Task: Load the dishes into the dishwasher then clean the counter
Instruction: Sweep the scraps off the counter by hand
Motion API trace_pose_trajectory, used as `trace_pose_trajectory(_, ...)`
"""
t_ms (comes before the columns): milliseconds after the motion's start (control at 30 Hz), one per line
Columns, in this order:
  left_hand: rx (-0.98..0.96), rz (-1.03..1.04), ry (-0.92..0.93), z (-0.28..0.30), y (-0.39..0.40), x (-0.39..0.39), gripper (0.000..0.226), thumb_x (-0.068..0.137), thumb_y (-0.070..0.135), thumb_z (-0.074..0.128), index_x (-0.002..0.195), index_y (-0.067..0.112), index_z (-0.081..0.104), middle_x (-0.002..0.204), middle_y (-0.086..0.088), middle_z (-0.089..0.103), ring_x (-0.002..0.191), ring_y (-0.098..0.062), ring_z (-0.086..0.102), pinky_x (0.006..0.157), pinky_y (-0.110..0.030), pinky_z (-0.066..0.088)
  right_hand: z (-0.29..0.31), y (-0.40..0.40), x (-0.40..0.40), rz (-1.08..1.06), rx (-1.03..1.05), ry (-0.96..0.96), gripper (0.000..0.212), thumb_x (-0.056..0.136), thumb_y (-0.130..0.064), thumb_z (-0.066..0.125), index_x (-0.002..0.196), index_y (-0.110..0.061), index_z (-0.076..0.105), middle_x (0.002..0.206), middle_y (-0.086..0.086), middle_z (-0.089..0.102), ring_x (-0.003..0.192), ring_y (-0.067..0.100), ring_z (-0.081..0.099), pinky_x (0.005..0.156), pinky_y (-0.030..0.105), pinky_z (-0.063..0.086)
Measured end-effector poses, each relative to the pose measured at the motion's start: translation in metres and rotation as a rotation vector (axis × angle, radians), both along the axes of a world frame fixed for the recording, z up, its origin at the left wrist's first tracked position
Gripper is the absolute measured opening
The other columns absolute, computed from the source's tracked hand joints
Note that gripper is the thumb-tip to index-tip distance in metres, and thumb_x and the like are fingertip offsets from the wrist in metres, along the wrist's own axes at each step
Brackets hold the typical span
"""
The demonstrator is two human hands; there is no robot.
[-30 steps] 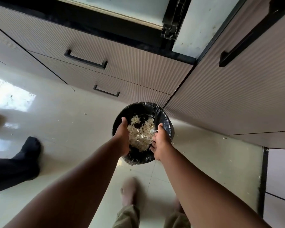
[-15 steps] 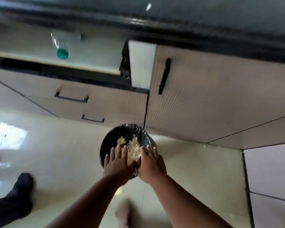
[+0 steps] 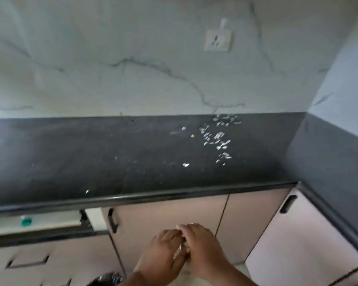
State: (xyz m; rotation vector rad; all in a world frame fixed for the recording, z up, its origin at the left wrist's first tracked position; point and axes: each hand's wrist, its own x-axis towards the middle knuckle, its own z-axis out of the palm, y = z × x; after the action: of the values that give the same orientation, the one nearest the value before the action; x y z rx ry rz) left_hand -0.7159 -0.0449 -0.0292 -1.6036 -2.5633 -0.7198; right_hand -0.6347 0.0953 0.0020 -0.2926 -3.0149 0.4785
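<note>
Black plastic of the bin liner (image 3: 109, 278) shows at the bottom edge. Above it, left hand (image 3: 163, 254) and right hand (image 3: 203, 246) touch, fingers relaxed, grasping nothing visible, before beige cabinet doors (image 3: 167, 219). Beyond, white scraps (image 3: 217, 139) litter the dark counter (image 3: 91, 157) near the marble wall (image 3: 132, 58).

Scattered across the right half of the desk (image 3: 132, 157), toward the wall: scraps (image 3: 217, 139). Above them, a wall socket (image 3: 217, 40). Below the desk edge, cabinet doors (image 3: 165, 215); before these, left hand (image 3: 163, 251) touching right hand (image 3: 203, 246).
</note>
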Motion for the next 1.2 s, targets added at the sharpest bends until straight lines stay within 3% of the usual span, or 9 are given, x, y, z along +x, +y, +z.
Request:
trace_pose_trajectory(133,0.211,0.004,0.082,0.077,0.073,-0.004,0.026,0.088,0.045,0.052,0.106,0.031,0.063,0.105,0.013,0.061,0.096,-0.011,0.058,0.083,-0.027,0.050,0.064,0.066,0.013,-0.045,0.058,0.069,0.048,0.088,-0.029,0.044,0.135,-0.025,0.046,0.130,-0.004,0.053,0.122,0.018,0.048,0.101,0.032,0.039)
trace_pose_trajectory(200,0.217,0.133,0.041,0.102,0.101,-0.007,0.042,0.090,0.053,0.042,0.119,0.029,0.062,0.120,0.012,0.057,0.115,-0.014,0.052,0.097,-0.029,0.043,0.081,0.095,0.016,-0.087,0.121,0.121,0.046,0.091,-0.036,0.047,0.135,-0.025,0.047,0.129,-0.002,0.053,0.123,0.020,0.048,0.099,0.034,0.040)
trace_pose_trajectory(300,0.023,0.379,-0.050,0.116,0.127,-0.020,0.070,0.094,0.063,0.029,0.152,0.023,0.025,0.159,0.004,0.019,0.149,-0.019,0.007,0.119,-0.037,0.011,0.092,0.128,0.016,-0.129,0.133,0.121,0.050,0.095,-0.045,0.047,0.140,-0.025,0.044,0.137,-0.004,0.049,0.130,0.018,0.042,0.103,0.034,0.038)
trace_pose_trajectory(400,-0.190,0.509,-0.114,0.112,0.135,-0.033,0.093,0.087,0.075,0.012,0.155,0.013,-0.005,0.162,-0.006,-0.013,0.147,-0.023,-0.020,0.119,-0.042,-0.009,0.090,0.151,0.008,-0.212,0.131,0.066,0.060,0.096,-0.057,0.041,0.146,-0.024,0.035,0.147,-0.004,0.040,0.139,0.018,0.031,0.111,0.033,0.031)
trace_pose_trajectory(500,-0.308,0.563,-0.151,0.102,0.141,-0.046,0.117,0.062,0.082,-0.013,0.152,0.008,-0.013,0.159,-0.012,-0.019,0.145,-0.027,-0.023,0.119,-0.043,-0.012,0.083,0.162,-0.007,-0.322,0.059,-0.076,0.088,0.089,-0.073,0.033,0.154,-0.015,0.018,0.160,0.006,0.020,0.148,0.028,0.013,0.119,0.040,0.016)
trace_pose_trajectory(633,-0.382,0.599,-0.181,0.089,0.161,-0.076,0.125,0.052,0.082,-0.018,0.151,0.005,-0.015,0.159,-0.013,-0.020,0.145,-0.027,-0.023,0.119,-0.042,-0.012,0.070,0.183,-0.041,-0.483,0.021,-0.211,0.115,0.077,-0.087,0.020,0.154,-0.006,-0.006,0.163,0.014,-0.004,0.150,0.032,-0.005,0.121,0.045,0.000)
trace_pose_trajectory(900,-0.385,0.571,-0.132,0.068,0.232,-0.162,0.118,0.066,0.087,-0.007,0.150,0.005,-0.016,0.159,-0.013,-0.021,0.145,-0.024,-0.025,0.118,-0.041,-0.014,0.049,0.227,-0.126,-0.615,-0.031,-0.274,0.132,0.064,-0.095,0.014,0.149,-0.001,-0.021,0.160,0.016,-0.019,0.148,0.031,-0.017,0.120,0.043,-0.009)
trace_pose_trajectory(967,-0.376,0.533,-0.129,0.066,0.254,-0.180,0.106,0.080,0.082,0.006,0.150,0.005,-0.017,0.158,-0.012,-0.023,0.144,-0.023,-0.026,0.118,-0.041,-0.015,0.049,0.240,-0.147,-0.650,-0.042,-0.269,0.131,0.065,-0.095,0.014,0.148,-0.001,-0.023,0.159,0.016,-0.022,0.147,0.031,-0.019,0.120,0.043,-0.011)
trace_pose_trajectory(1200,-0.316,0.414,-0.149,0.067,0.316,-0.233,0.094,0.089,0.071,0.013,0.151,0.006,-0.015,0.159,-0.009,-0.020,0.145,-0.020,-0.024,0.119,-0.037,-0.014,0.041,0.277,-0.195,-0.661,0.019,-0.220,0.130,0.058,-0.093,-0.005,0.149,-0.002,-0.020,0.161,0.014,-0.015,0.148,0.028,-0.017,0.120,0.041,-0.011)
